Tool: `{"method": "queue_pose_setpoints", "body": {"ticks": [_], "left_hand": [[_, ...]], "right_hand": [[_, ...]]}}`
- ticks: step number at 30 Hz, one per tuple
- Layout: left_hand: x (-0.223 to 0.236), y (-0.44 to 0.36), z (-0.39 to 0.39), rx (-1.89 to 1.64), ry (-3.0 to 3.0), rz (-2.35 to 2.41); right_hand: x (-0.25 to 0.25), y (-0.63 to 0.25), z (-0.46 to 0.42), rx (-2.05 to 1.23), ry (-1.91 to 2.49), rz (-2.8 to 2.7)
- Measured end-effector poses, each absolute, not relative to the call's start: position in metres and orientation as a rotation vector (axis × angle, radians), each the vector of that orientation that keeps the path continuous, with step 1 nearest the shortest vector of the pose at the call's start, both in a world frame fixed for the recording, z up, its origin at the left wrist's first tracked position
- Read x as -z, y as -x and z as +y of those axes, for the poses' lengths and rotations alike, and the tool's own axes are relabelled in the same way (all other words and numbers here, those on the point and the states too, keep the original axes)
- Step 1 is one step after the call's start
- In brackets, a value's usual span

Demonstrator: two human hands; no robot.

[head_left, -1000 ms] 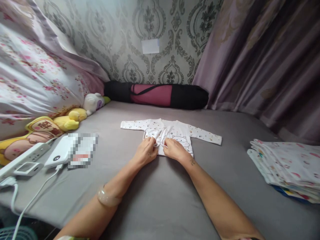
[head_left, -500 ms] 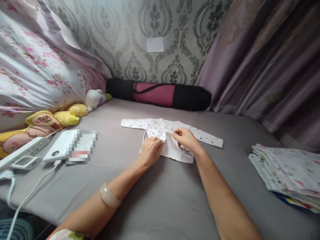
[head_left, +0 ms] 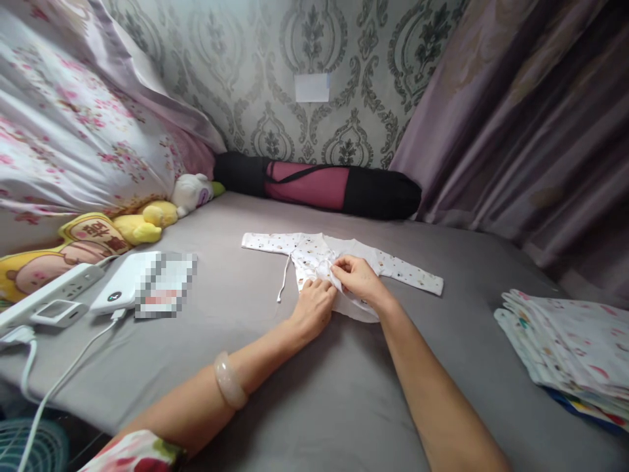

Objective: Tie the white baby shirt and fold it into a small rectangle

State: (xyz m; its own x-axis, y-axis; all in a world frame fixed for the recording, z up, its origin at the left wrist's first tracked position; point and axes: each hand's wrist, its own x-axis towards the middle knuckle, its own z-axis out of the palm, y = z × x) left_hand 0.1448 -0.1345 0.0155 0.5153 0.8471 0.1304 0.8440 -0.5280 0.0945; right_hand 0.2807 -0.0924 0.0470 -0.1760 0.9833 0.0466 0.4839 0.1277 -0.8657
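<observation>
Head view: white, small-patterned, long-sleeved cloth top (head_left: 307, 248) lies near centre on smooth grey sheet (head_left: 275, 419), sleeves toward 10 and 3 o'clock. Right hand (head_left: 362, 278): fingers pinch top's white edge, cloth or tie unclear. Left hand (head_left: 315, 307) on lower front, 7 o'clock; fingers bent, grip cannot be told. Thin white cord (head_left: 284, 278) trails loose, 9 o'clock. Best: left steadies cloth, right draws gently, without creasing; avoid snagging cord.

Patterned wall (head_left: 250, 65) above a grey-sheeted bed (head_left: 216, 275)
On my remote feed I see dark scrollwork (head_left: 313, 39) across the wall, a mauve curtain (head_left: 501, 131) at upper right, a pink-flowered white curtain (head_left: 73, 131) at upper left, and pale light brightening the wall's top edge.
</observation>
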Motion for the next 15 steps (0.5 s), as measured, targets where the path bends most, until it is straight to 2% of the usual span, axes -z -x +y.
{"method": "queue_pose_setpoints", "body": {"ticks": [9,12,15], "left_hand": [[-0.025,-0.147,-0.174,-0.163,-2.851,1.266],[-0.033,-0.133,-0.177,-0.264,-2.790,1.253],[-0.039,-0.109,-0.168,-0.454,-2.655,1.461]], "right_hand": [[-0.036,-0.278,-0.097,-0.930,1.381,-2.045],[-0.037,-0.280,-0.099,-1.040,1.328,-2.180],[-0.037,-0.280,-0.099,-1.092,1.316,-2.191]]}}
